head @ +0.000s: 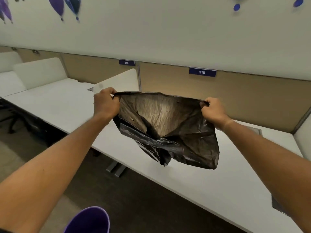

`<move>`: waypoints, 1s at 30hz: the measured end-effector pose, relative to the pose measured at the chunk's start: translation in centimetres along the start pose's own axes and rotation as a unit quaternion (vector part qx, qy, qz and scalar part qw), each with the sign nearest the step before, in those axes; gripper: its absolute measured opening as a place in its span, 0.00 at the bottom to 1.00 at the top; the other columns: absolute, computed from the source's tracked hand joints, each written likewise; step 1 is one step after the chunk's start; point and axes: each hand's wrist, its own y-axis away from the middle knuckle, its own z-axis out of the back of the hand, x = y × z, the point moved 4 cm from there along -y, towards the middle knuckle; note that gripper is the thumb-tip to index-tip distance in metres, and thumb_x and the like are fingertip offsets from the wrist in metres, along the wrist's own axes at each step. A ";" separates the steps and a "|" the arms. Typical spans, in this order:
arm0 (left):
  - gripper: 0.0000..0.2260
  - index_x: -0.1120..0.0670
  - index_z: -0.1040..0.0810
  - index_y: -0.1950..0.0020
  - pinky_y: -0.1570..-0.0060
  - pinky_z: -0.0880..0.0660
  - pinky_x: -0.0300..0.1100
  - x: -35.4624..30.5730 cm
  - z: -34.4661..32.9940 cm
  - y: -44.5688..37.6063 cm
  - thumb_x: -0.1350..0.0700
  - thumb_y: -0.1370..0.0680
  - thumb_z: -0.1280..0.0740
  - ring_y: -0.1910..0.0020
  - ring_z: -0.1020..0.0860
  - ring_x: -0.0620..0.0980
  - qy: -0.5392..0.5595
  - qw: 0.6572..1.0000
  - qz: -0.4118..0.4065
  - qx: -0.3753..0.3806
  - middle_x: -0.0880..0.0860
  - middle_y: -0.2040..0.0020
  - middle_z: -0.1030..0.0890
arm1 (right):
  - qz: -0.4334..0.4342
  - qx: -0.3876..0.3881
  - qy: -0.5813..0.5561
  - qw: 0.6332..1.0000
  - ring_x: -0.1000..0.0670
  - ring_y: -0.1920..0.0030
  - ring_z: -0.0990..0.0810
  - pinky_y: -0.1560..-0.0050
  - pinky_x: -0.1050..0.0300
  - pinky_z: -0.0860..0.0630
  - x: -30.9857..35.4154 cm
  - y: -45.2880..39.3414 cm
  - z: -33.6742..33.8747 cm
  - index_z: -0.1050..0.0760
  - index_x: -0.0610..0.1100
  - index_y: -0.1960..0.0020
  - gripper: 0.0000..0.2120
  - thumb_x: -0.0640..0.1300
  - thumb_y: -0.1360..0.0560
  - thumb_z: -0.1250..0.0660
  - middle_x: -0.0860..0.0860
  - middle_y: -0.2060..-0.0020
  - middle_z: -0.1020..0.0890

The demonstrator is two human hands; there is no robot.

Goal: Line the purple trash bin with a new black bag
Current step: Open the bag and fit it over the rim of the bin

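I hold a thin black bag point(188, 142) in the air in front of me, over the white desk. Its mouth is stretched wide between my hands and faces me, so I see into it. My left hand point(105, 103) pinches the bag's left rim and my right hand point(212, 110) pinches the right rim. The bag's bottom hangs crumpled below. The purple trash bin point(89, 221) stands on the floor at the bottom edge of the view, under my left forearm, only partly seen.
A long white desk point(185, 179) runs from back left to front right, with white dividers point(42, 71) and tan panels carrying signs 214 and 215 point(202, 72). Desk legs point(116, 169) stand on the dark floor. A dark object point(277, 207) lies by my right forearm.
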 end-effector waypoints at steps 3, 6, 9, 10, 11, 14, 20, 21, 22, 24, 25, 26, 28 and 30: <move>0.07 0.57 0.19 0.49 0.56 0.27 0.44 3.4 2.3 1.3 0.58 0.22 0.36 0.59 0.21 0.57 -0.020 0.999 0.029 -0.008 0.60 0.56 0.17 | 0.011 0.037 -0.034 0.999 0.45 0.62 0.25 0.64 0.56 0.32 1.5 1.7 -4.0 0.29 0.47 0.64 0.12 0.45 0.22 0.37 0.48 0.67 0.24; 0.07 0.56 0.19 0.50 0.58 0.30 0.43 6.7 4.4 2.5 0.59 0.23 0.36 0.61 0.22 0.54 -0.037 0.998 0.056 -0.015 0.59 0.57 0.18 | 0.020 0.077 -0.043 0.996 0.44 0.61 0.23 0.64 0.55 0.29 2.9 3.8 -8.3 0.25 0.46 0.62 0.11 0.49 0.23 0.35 0.48 0.66 0.22; 0.06 0.55 0.20 0.51 0.57 0.29 0.42 10.1 6.5 3.6 0.58 0.23 0.36 0.60 0.21 0.55 -0.051 0.996 0.071 -0.015 0.58 0.59 0.18 | 0.039 0.117 -0.031 0.992 0.49 0.63 0.24 0.70 0.60 0.33 5.1 6.2 -12.3 0.25 0.47 0.63 0.12 0.51 0.24 0.33 0.51 0.67 0.22; 0.06 0.55 0.20 0.51 0.57 0.29 0.42 11.3 7.2 4.0 0.59 0.23 0.36 0.60 0.21 0.55 -0.058 0.996 0.073 -0.014 0.58 0.60 0.18 | 0.044 0.129 -0.031 0.990 0.50 0.65 0.25 0.71 0.60 0.34 5.9 7.0 -13.5 0.26 0.47 0.65 0.14 0.53 0.25 0.32 0.52 0.68 0.23; 0.06 0.56 0.20 0.51 0.57 0.29 0.42 12.6 8.0 4.2 0.58 0.24 0.36 0.61 0.21 0.54 -0.062 0.995 0.076 -0.015 0.57 0.60 0.19 | 0.048 0.138 -0.033 0.989 0.52 0.67 0.26 0.72 0.59 0.35 6.7 7.9 -14.7 0.27 0.47 0.67 0.17 0.56 0.26 0.31 0.52 0.70 0.24; 0.05 0.55 0.19 0.52 0.60 0.29 0.41 16.9 10.6 4.9 0.57 0.23 0.34 0.65 0.23 0.48 -0.064 0.993 0.095 -0.018 0.54 0.59 0.20 | 0.048 0.181 -0.032 0.982 0.55 0.70 0.29 0.73 0.59 0.36 9.1 10.9 -18.3 0.29 0.47 0.69 0.21 0.60 0.32 0.26 0.52 0.72 0.26; 0.10 0.49 0.22 0.65 0.64 0.34 0.38 28.0 16.1 7.2 0.49 0.25 0.29 0.69 0.28 0.40 -0.079 0.989 0.124 0.010 0.47 0.70 0.24 | 0.012 0.289 -0.001 0.957 0.46 0.55 0.20 0.55 0.51 0.21 12.1 17.5 -28.3 0.19 0.36 0.53 0.19 0.48 0.35 0.21 0.43 0.58 0.18; 0.11 0.50 0.22 0.66 0.63 0.35 0.39 30.0 16.9 7.8 0.47 0.26 0.29 0.69 0.29 0.41 -0.087 0.988 0.130 0.016 0.47 0.71 0.25 | 0.003 0.296 0.011 0.955 0.45 0.53 0.19 0.53 0.50 0.20 12.3 18.7 -30.0 0.18 0.37 0.52 0.16 0.45 0.34 0.21 0.42 0.56 0.17; 0.12 0.51 0.22 0.66 0.62 0.35 0.40 32.0 17.7 8.3 0.47 0.26 0.28 0.69 0.28 0.44 -0.095 0.986 0.137 0.026 0.47 0.72 0.26 | -0.001 0.300 0.020 0.954 0.45 0.54 0.18 0.57 0.53 0.20 12.5 20.0 -31.8 0.18 0.39 0.54 0.11 0.43 0.33 0.22 0.43 0.58 0.17; 0.13 0.54 0.20 0.64 0.62 0.33 0.42 36.0 19.0 9.5 0.46 0.27 0.28 0.65 0.26 0.51 -0.101 0.982 0.153 0.051 0.50 0.70 0.24 | -0.013 0.306 0.025 0.952 0.48 0.59 0.20 0.68 0.63 0.27 12.7 22.5 -35.2 0.20 0.42 0.58 0.06 0.41 0.31 0.24 0.47 0.62 0.19; 0.13 0.56 0.20 0.63 0.62 0.32 0.42 37.9 19.6 10.1 0.47 0.27 0.28 0.64 0.25 0.52 -0.102 0.980 0.162 0.060 0.52 0.69 0.23 | -0.023 0.308 0.022 0.951 0.52 0.62 0.22 0.69 0.66 0.30 12.6 23.5 -36.8 0.21 0.43 0.57 0.07 0.41 0.31 0.24 0.50 0.63 0.21; 0.14 0.57 0.20 0.63 0.64 0.33 0.42 39.8 20.1 10.7 0.47 0.27 0.28 0.64 0.25 0.53 -0.100 0.978 0.171 0.066 0.53 0.69 0.23 | -0.032 0.313 0.022 0.949 0.56 0.63 0.24 0.69 0.68 0.32 12.4 24.6 -38.4 0.23 0.45 0.56 0.08 0.41 0.30 0.24 0.52 0.63 0.23; 0.14 0.58 0.21 0.65 0.70 0.35 0.37 43.1 20.9 11.8 0.48 0.26 0.28 0.68 0.26 0.51 -0.097 0.974 0.191 0.076 0.52 0.72 0.24 | -0.053 0.336 0.031 0.940 0.57 0.61 0.22 0.64 0.66 0.28 11.6 26.3 -41.6 0.24 0.43 0.56 0.08 0.42 0.29 0.25 0.52 0.61 0.21; 0.15 0.59 0.22 0.65 0.71 0.36 0.38 46.3 21.2 12.9 0.48 0.26 0.28 0.70 0.27 0.49 -0.106 0.967 0.212 0.088 0.53 0.72 0.24 | -0.080 0.361 0.041 0.928 0.51 0.57 0.18 0.58 0.57 0.21 10.6 27.8 -44.5 0.19 0.41 0.53 0.07 0.42 0.29 0.26 0.48 0.57 0.17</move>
